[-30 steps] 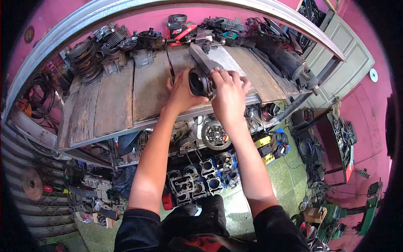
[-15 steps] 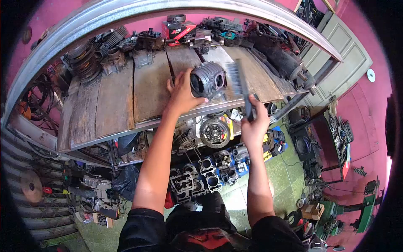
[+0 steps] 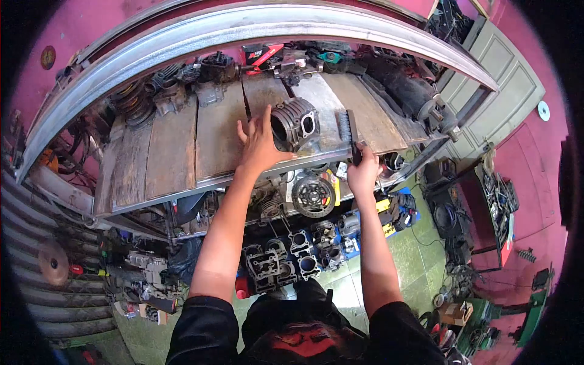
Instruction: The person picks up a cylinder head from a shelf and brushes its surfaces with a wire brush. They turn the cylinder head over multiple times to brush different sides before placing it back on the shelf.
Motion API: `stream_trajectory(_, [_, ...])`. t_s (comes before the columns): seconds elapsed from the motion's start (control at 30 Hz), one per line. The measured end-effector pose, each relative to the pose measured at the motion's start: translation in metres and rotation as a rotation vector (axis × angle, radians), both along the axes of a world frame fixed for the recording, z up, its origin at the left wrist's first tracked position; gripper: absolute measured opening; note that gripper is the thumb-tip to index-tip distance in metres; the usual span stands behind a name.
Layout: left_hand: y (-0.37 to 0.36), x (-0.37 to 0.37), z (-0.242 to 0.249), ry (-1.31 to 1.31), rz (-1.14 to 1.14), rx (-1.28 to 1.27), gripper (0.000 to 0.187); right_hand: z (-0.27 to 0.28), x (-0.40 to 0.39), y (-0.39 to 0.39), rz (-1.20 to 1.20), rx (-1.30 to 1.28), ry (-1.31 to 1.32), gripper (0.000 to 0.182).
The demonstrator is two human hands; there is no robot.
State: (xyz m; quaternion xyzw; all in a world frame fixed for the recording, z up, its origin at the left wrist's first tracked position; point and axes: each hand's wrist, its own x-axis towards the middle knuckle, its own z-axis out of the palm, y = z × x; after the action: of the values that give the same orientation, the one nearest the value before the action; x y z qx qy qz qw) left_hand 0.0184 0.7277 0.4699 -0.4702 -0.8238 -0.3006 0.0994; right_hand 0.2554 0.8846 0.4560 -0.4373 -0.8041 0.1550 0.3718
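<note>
The cylinder [image 3: 296, 121] is on the bench [image 3: 173, 146], near the front edge and about mid-length, lying tilted with its open bore facing the person's left and a smaller oval port facing the right. Its outer wall carries ribs and is dull grey. The left hand [image 3: 261, 149] is at the bore end: fingers spread apart, index finger raised alongside the rim, thumb extended below it toward the bench edge. Whether these fingers bear on the metal cannot be told. The right hand [image 3: 364, 173] has its fingers closed around the handle of a brush [image 3: 348, 129], held roughly upright to the right of the cylinder. The bristles face the cylinder and stand apart from it. The bench top is of worn planks, with one pale panel [image 3: 319, 97] set among them behind and to the right of the cylinder. Along the back lie greasy engine parts, a red and black box [image 3: 261, 58] and, at right, a long dark canister [image 3: 407, 91]. On the shelf beneath, a slotted disc [image 3: 313, 196] is noted. Several metal blocks [image 3: 308, 264] are set out in rows lower down, near the person's legs. A pale door [image 3: 496, 82] stands at far right.
</note>
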Motion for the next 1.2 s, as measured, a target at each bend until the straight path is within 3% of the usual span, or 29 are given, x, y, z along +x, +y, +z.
stream_trajectory(0.07, [0.0,0.002,0.003,-0.05,0.04,-0.075,0.155,0.005,-0.004,0.007,0.031,-0.064,-0.084,0.059])
stream_trajectory(0.17, [0.0,0.003,0.0,0.012,0.058,-0.052,0.152,0.01,-0.011,0.012,0.062,0.307,-0.224,0.056])
stream_trajectory(0.27, [-0.002,0.006,0.002,0.014,0.072,-0.076,0.15,0.025,-0.029,0.005,0.256,0.365,-0.233,0.058])
stream_trajectory(0.4, [-0.002,0.011,0.004,0.004,0.106,-0.096,0.145,0.014,-0.061,0.007,0.438,0.184,-0.204,0.072])
stream_trajectory(0.5, [-0.002,0.011,0.0,0.047,0.126,-0.073,0.129,0.009,-0.075,0.01,0.465,0.098,-0.198,0.079])
stream_trajectory(0.57, [-0.001,0.006,-0.001,0.023,0.125,-0.084,0.129,0.007,-0.079,0.014,0.472,0.045,-0.224,0.083])
stream_trajectory(0.77, [-0.004,-0.001,0.005,-0.022,0.081,-0.101,0.129,-0.003,-0.08,0.013,0.467,0.123,-0.133,0.078])
stream_trajectory(0.9, [-0.01,0.0,0.008,-0.001,0.026,0.01,0.118,-0.002,-0.069,0.003,0.467,0.195,-0.031,0.076])
stream_trajectory(1.0, [-0.016,-0.003,0.01,-0.011,-0.012,0.029,0.117,0.009,-0.055,-0.008,0.54,0.088,0.057,0.074])
stream_trajectory(1.2, [-0.027,0.002,0.026,-0.098,-0.078,-0.007,0.115,0.019,-0.041,-0.014,0.565,0.251,0.016,0.08])
